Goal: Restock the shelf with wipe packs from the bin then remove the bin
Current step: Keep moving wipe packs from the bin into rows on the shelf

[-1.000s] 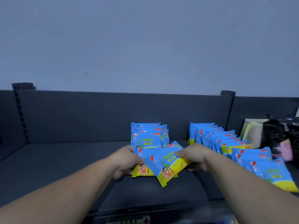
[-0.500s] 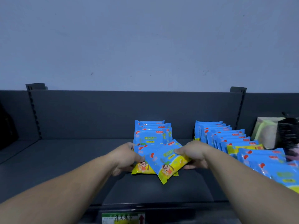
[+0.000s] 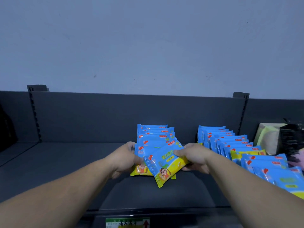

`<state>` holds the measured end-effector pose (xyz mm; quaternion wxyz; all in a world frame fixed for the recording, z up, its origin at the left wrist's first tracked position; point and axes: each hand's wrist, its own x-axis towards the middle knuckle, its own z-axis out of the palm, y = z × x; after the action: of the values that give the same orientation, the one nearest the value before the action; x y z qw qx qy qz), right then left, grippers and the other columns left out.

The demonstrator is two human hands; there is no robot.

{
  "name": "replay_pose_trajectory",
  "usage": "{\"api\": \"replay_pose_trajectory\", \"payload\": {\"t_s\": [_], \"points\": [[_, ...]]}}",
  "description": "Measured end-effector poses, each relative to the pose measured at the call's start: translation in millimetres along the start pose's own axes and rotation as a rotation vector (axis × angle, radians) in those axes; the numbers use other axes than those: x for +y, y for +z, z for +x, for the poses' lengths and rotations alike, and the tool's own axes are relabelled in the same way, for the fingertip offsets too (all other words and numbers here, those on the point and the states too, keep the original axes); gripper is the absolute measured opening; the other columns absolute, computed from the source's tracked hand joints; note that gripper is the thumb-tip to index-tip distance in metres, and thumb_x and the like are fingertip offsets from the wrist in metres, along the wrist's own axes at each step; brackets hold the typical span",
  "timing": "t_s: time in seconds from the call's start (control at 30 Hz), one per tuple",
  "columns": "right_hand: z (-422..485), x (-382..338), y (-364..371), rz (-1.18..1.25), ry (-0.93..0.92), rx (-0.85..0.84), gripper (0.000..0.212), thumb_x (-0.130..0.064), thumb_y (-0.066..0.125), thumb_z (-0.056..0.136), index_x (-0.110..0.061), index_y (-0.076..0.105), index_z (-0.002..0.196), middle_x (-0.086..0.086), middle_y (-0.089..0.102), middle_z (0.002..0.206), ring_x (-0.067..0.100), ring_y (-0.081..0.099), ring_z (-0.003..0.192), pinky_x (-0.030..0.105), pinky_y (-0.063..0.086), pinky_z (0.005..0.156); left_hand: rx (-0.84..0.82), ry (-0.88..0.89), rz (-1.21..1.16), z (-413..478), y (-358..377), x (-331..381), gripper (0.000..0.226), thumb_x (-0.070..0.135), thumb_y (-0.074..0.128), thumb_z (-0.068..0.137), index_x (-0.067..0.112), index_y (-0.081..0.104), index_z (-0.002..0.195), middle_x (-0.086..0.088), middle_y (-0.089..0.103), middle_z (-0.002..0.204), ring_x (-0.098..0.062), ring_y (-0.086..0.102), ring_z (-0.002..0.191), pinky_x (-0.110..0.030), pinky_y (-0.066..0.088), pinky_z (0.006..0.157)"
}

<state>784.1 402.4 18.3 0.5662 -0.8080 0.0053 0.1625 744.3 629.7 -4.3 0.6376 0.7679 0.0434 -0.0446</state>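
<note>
On the shelf (image 3: 65,162), the right hand (image 3: 195,157) pinched the tilted front wipe pack (image 3: 166,163); the left hand (image 3: 124,157) gripped a second pack (image 3: 141,169).

The tilted wipe pack (image 3: 166,162) carries a yellow oval label (image 3: 170,159) reading "10" followed by two Chinese characters. Above the oval run large green Chinese characters, too unclear to read. The second pack (image 3: 139,169) under it has its print mostly covered. Behind it, the stacked packs (image 3: 154,134) bear red tabs (image 3: 162,131) with white print too small to read. Below it, on the front edge of the shelf (image 3: 65,162), a green-and-white tag (image 3: 127,223) shows blurred dark Chinese characters and a red upward arrow (image 3: 145,224).
</note>
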Motion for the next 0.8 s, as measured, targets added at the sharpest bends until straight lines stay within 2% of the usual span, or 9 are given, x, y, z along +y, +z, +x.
{"api": "replay_pose_trajectory", "payload": {"t_s": [0.13, 0.27, 0.33, 0.43, 0.53, 0.6, 0.7, 0.8], "points": [[0, -4, 9, 0.015, -0.027, 0.003, 0.016, -0.017, 0.064, 0.092, -0.012, 0.053, 0.081, 0.007, 0.071, 0.08, 0.022, 0.065, 0.081, 0.04, 0.054, 0.085, 0.021, 0.03, 0.003, 2, -6, -2, 0.033, -0.01, 0.059, 0.086, 0.007, 0.049, 0.113, -0.01, 0.072, 0.102, -0.023, 0.071, 0.087, -0.029, 0.053, 0.06], [8, -4, 18, 0.064, -0.1, 0.005, 0.012, -0.017, 0.063, 0.093, -0.013, 0.057, 0.084, 0.005, 0.074, 0.082, 0.022, 0.068, 0.079, 0.039, 0.054, 0.084, 0.078, 0.091, -0.009, 9, -11, -4, 0.034, -0.012, 0.057, 0.086, 0.01, 0.05, 0.111, -0.008, 0.071, 0.103, -0.023, 0.07, 0.091, -0.038, 0.057, 0.079], [15, -3, 21, 0.099, -0.139, 0.023, 0.009, -0.016, 0.064, 0.092, -0.012, 0.057, 0.087, 0.006, 0.075, 0.087, 0.022, 0.07, 0.082, 0.04, 0.055, 0.086, 0.091, 0.123, -0.009, 14, -12, -5, 0.035, -0.012, 0.057, 0.086, 0.012, 0.05, 0.111, -0.004, 0.071, 0.103, -0.02, 0.07, 0.091, -0.038, 0.057, 0.079], [25, -4, 22, 0.116, -0.182, 0.075, 0.02, -0.018, 0.069, 0.088, -0.009, 0.056, 0.101, 0.008, 0.075, 0.094, 0.024, 0.071, 0.089, 0.044, 0.055, 0.09, 0.113, 0.168, 0.006, 22, -14, -5, 0.036, -0.01, 0.058, 0.086, 0.015, 0.051, 0.111, 0.001, 0.071, 0.104, -0.018, 0.07, 0.093, -0.04, 0.057, 0.082], [33, -4, 16, 0.051, -0.162, 0.086, 0.024, -0.024, 0.071, 0.086, -0.011, 0.056, 0.099, 0.008, 0.075, 0.094, 0.025, 0.071, 0.092, 0.046, 0.054, 0.092, 0.093, 0.161, 0.054, 30, -17, -8, 0.035, -0.007, 0.061, 0.085, 0.016, 0.051, 0.109, 0.0, 0.071, 0.104, -0.017, 0.07, 0.094, -0.039, 0.057, 0.083], [35, -2, 12, 0.001, -0.112, 0.068, 0.021, -0.026, 0.07, 0.087, -0.012, 0.055, 0.094, 0.007, 0.075, 0.093, 0.023, 0.07, 0.086, 0.041, 0.056, 0.088, 0.072, 0.119, 0.112, 35, -17, -13, 0.034, -0.004, 0.065, 0.083, 0.015, 0.05, 0.107, -0.003, 0.071, 0.104, -0.017, 0.069, 0.093, -0.038, 0.056, 0.084], [34, -2, 9, -0.066, -0.108, 0.084, 0.02, -0.026, 0.071, 0.086, -0.013, 0.057, 0.09, 0.002, 0.073, 0.086, 0.012, 0.066, 0.071, 0.024, 0.052, 0.065, 0.086, 0.083, 0.159, 39, -16, -18, 0.033, -0.002, 0.068, 0.082, 0.016, 0.05, 0.104, -0.004, 0.07, 0.103, -0.017, 0.069, 0.092, -0.038, 0.056, 0.084], [34, -4, 6, -0.069, -0.121, 0.124, 0.022, -0.024, 0.076, 0.082, -0.01, 0.061, 0.089, 0.001, 0.073, 0.083, 0.009, 0.064, 0.068, 0.019, 0.047, 0.061, 0.133, 0.07, 0.202, 42, -15, -17, 0.033, 0.001, 0.07, 0.081, 0.019, 0.052, 0.102, -0.002, 0.069, 0.1, -0.017, 0.069, 0.09, -0.038, 0.057, 0.082]]}}
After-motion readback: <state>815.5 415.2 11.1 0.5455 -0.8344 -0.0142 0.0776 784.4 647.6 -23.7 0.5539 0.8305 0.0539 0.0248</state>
